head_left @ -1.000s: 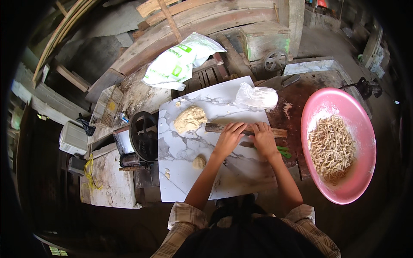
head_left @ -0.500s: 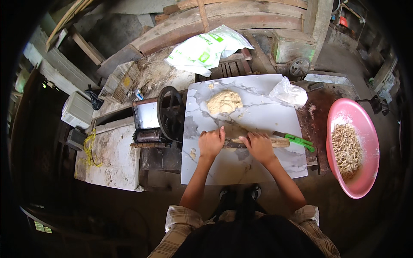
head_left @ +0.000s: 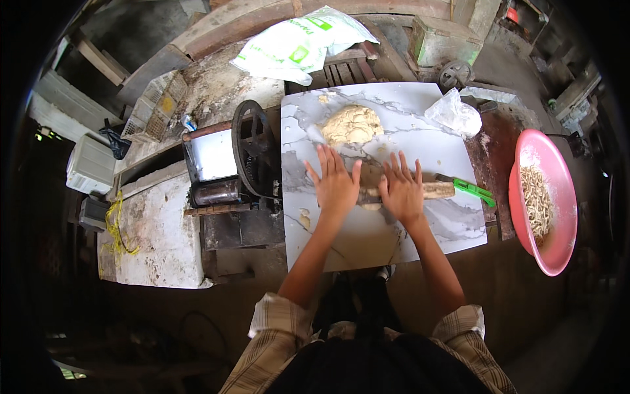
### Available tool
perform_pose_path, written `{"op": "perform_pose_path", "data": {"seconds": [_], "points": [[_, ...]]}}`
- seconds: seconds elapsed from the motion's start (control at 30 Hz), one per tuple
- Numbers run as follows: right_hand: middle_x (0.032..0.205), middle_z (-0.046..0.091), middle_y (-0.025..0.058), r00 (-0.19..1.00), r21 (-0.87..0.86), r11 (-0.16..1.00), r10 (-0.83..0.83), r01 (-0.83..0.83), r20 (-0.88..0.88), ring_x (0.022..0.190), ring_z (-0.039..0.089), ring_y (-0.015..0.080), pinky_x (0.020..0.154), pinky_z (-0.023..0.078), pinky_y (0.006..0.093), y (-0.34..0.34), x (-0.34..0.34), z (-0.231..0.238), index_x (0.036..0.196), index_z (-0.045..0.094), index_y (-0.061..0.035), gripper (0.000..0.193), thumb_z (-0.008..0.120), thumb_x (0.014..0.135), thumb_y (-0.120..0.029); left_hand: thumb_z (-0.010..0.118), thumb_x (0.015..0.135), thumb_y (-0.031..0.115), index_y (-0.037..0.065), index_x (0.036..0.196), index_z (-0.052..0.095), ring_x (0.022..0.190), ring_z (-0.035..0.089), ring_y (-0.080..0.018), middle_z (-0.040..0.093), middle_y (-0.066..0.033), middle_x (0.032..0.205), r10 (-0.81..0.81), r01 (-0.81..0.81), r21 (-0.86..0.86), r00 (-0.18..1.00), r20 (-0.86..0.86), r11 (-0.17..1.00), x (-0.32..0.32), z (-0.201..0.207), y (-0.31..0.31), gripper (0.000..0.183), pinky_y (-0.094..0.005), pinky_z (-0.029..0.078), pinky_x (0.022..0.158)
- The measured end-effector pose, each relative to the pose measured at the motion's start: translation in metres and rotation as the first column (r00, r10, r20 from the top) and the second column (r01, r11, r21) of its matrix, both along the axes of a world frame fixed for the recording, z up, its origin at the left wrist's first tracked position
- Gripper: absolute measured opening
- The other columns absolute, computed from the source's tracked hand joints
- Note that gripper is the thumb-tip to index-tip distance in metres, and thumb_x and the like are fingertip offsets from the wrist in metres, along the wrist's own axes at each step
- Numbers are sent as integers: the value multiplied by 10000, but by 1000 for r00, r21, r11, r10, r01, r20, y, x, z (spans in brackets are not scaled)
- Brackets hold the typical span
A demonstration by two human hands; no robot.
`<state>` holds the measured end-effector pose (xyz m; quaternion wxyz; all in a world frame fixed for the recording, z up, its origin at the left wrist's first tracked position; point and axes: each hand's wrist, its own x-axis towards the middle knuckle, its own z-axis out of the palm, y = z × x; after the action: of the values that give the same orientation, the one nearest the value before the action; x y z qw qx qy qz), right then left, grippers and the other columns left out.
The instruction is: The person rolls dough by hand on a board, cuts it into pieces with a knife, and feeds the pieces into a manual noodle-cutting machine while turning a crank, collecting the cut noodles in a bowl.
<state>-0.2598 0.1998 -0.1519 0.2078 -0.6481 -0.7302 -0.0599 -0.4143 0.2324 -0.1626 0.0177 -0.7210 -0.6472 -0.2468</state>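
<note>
Both my hands lie palm down with fingers stretched over a wooden rod like a rolling pin (head_left: 438, 190), which runs sideways across the marbled white board (head_left: 453, 226). My left hand (head_left: 337, 184) is at its left end and my right hand (head_left: 402, 190) is over its middle; neither grips it. A small pale piece of dough (head_left: 371, 206) shows below the rod between my hands, the rest of it hidden. Just beyond my fingertips sits a large lump of dough (head_left: 352, 125). A knife with a green handle (head_left: 474, 191) lies right of the rod.
A clear plastic bag of white powder (head_left: 455, 115) rests at the board's far right. Further right stands a pink basin (head_left: 525, 220) holding pale strips. On the left is a machine with a black handwheel (head_left: 254, 148). A white-and-green sack (head_left: 302, 43) lies behind.
My fingers have gone from curled over the rod to stretched out flat, reaching forward. The view has shifted a little, moving the board up in the picture.
</note>
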Motion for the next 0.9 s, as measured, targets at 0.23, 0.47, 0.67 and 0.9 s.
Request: {"op": "perform_pose_path", "data": {"seconds": [0.23,0.47,0.67,0.9], "points": [[1301,491,152,999,-33,999,-21,22,24,1324,318,257,1080,188,517,5,-6,5,1171,562,8,442,408,901,-307,293,950,437,-144,1332,259,1395,61,-300,211,-238,1450,-14,17,-53,999,53,998,-2,9,4,696,-576,0,1077],[1324,462,174,998,48,998,-47,45,45,1333,302,253,1091,173,498,23,-9,3,1197,532,33,468,401,920,-321,309,949,432,-149,1333,246,1392,61,-319,204,-251,1447,8,-7,-12,998,64,1000,-2,9,22,699,-577,6,1075],[1268,510,188,998,65,998,21,-25,64,1323,316,268,1084,206,489,-3,-11,9,1150,561,41,425,422,907,-280,341,945,401,-139,1338,247,1390,81,-319,210,-247,1446,7,-8,-16,999,-42,1000,-5,0,-10,675,-581,39,1074],[1307,472,193,997,71,995,-74,72,29,1327,311,244,1109,140,463,32,-12,2,1222,503,46,494,374,931,-331,344,942,386,-139,1344,235,1390,83,-319,207,-245,1449,54,-60,74,995,78,995,2,14,35,670,-577,21,1076]]}}
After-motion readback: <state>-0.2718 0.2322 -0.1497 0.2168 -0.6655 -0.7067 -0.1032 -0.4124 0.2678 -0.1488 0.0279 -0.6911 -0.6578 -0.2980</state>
